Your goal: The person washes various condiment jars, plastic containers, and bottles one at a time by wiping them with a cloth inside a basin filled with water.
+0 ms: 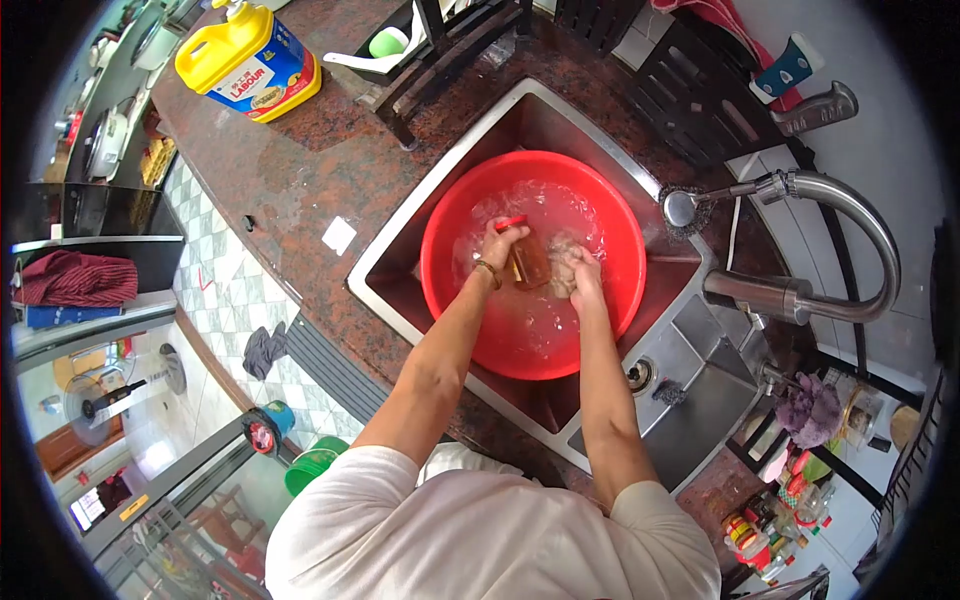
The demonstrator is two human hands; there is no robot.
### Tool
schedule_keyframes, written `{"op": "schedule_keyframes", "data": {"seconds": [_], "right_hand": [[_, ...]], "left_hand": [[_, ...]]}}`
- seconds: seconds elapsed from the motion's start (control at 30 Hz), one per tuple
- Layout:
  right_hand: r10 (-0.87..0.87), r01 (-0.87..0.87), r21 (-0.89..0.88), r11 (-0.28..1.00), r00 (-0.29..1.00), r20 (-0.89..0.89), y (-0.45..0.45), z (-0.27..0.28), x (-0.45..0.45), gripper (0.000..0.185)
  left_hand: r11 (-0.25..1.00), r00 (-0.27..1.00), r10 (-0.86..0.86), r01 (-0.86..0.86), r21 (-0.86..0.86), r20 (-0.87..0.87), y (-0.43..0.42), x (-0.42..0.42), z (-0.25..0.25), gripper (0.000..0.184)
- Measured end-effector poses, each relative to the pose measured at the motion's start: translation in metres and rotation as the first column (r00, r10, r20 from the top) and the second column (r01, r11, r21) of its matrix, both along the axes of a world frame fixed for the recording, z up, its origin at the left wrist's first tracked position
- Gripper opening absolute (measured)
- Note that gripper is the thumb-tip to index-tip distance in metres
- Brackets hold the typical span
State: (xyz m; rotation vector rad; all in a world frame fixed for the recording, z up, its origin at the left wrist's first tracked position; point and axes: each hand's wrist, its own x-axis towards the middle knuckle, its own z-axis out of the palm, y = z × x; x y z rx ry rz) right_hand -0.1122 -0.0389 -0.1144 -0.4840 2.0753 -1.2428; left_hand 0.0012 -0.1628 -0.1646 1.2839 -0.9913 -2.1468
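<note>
L hand is closed round the lidded end of a brownish see-through container; its red lid shows just by the fingers. Container is tilted, approx. mid-basin, body pointing twd the R hand. R hand is clenched on a pale, bunched cloth, just beside the container; can't tell if the two touch. Both hands are inside the big red basin, at the water, which is clear w/ some bubbles & ripples; depth of container in it hard to tell. A bracelet is on the L wrist.

Basin sits in the larger bowl of the s/steel sink, set in the dark reddish, speckled worktop. Smaller bowl to the R has a drain & a dark scrubber nr it. Metal faucet stands at the R side of the sink, its head nr the basin's R rim, apart from it.

Yellow jug w/ blue label is upright nr the worktop's far L corner. White square lies flat btwn the worktop's L edge & the sink. Black rack is at the far edge, beyond the basin.
</note>
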Motion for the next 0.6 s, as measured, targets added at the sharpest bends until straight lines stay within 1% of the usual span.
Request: {"op": "schedule_keyframes", "data": {"seconds": [0.03, 0.07, 0.1, 0.13, 0.17, 0.2, 0.23, 0.27, 0.33, 0.37, 0.4, 0.43, 0.47, 0.5, 0.53, 0.57, 0.6], "right_hand": [[-0.045, 0.082, -0.104, 0.991, 0.946, 0.322, -0.004, 0.03, 0.005, 0.025], [-0.047, 0.19, -0.17, 0.967, 0.787, 0.615, -0.005, 0.044, 0.01, 0.026], [0.061, 0.039, -0.189, 0.981, 0.866, 0.496, 0.0, 0.045, 0.016, 0.02], [0.175, -0.162, -0.096, 0.982, 0.974, 0.147, -0.001, 0.049, 0.021, 0.02], [0.317, -0.311, 0.061, 0.948, 0.925, -0.208, -0.01, 0.058, 0.024, 0.022], [0.463, -0.382, 0.263, 0.886, 0.729, -0.503, -0.019, 0.071, 0.028, 0.023], [0.476, -0.308, 0.456, 0.835, 0.82, -0.318, -0.03, 0.101, 0.027, 0.03], [0.388, -0.231, 0.424, 0.876, 0.86, -0.331, -0.031, 0.1, 0.023, 0.03], [0.197, -0.068, 0.356, 0.932, 0.919, -0.341, -0.025, 0.071, 0.004, 0.029], [0.295, -0.397, 0.093, 0.913, 0.486, -0.823, -0.009, -0.025, -0.028, 0.031], [0.367, -0.311, 0.196, 0.93, 0.768, -0.526, -0.006, -0.023, -0.027, 0.032], [0.315, -0.257, 0.315, 0.914, 0.937, -0.149, -0.002, -0.018, -0.025, 0.033], [0.145, -0.239, 0.431, 0.87, 0.96, 0.238, 0.006, -0.013, -0.022, 0.034], [0.494, -0.341, 0.409, 0.846, 0.789, -0.364, 0.019, 0.033, -0.015, 0.038], [0.442, -0.19, 0.632, 0.751, 0.856, -0.269, 0.012, 0.076, 0.002, 0.04], [0.466, -0.23, 0.651, 0.724, 0.858, -0.216, 0.024, 0.043, -0.004, 0.042], [0.55, -0.252, 0.728, 0.638, 0.81, -0.202, 0.03, 0.053, 0.003, 0.047]], "left_hand": [[0.979, 0.997, 0.052, -0.04, 0.198, -0.059, -0.002, 0.001, -0.006, 0.049], [0.917, 0.988, 0.114, -0.064, 0.393, -0.105, -0.002, 0.003, -0.009, 0.045], [0.869, 0.99, 0.038, 0.033, 0.494, -0.134, 0.003, 0.004, 0.017, 0.038], [0.86, 0.987, -0.107, 0.154, 0.486, -0.124, 0.005, 0.005, 0.034, 0.04], [0.838, 0.962, -0.25, 0.274, 0.473, -0.114, 0.005, 0.005, 0.048, 0.042], [0.796, 0.916, -0.387, 0.388, 0.464, -0.102, 0.008, 0.006, 0.055, 0.045], [0.773, 0.886, -0.353, 0.457, 0.44, -0.3, 0.015, 0.005, 0.034, 0.05], [0.751, 0.867, -0.339, 0.484, 0.449, -0.366, 0.019, 0.003, 0.014, 0.052], [0.702, 0.817, -0.306, 0.54, 0.463, -0.489, 0.023, 0.001, 0.042, 0.055], [0.73, 0.813, -0.25, 0.515, 0.45, -0.525, 0.025, 0.0, 0.068, 0.057], [0.757, 0.818, -0.216, 0.485, 0.438, -0.533, 0.027, 0.001, 0.085, 0.057], [0.78, 0.819, -0.189, 0.46, 0.423, -0.542, 0.027, 0.0, 0.099, 0.058], [0.797, 0.815, -0.172, 0.445, 0.409, -0.553, 0.028, -0.001, 0.115, 0.058], [0.833, 0.879, -0.105, 0.334, 0.442, -0.466, 0.032, 0.001, 0.14, 0.056], [0.911, 0.86, -0.099, 0.281, 0.301, -0.501, 0.028, -0.003, 0.116, 0.049], [0.856, 0.874, -0.013, 0.26, 0.446, -0.486, 0.025, -0.003, 0.107, 0.041], [0.825, 0.883, 0.154, 0.133, 0.549, -0.444, 0.031, -0.002, 0.116, 0.037]]}}
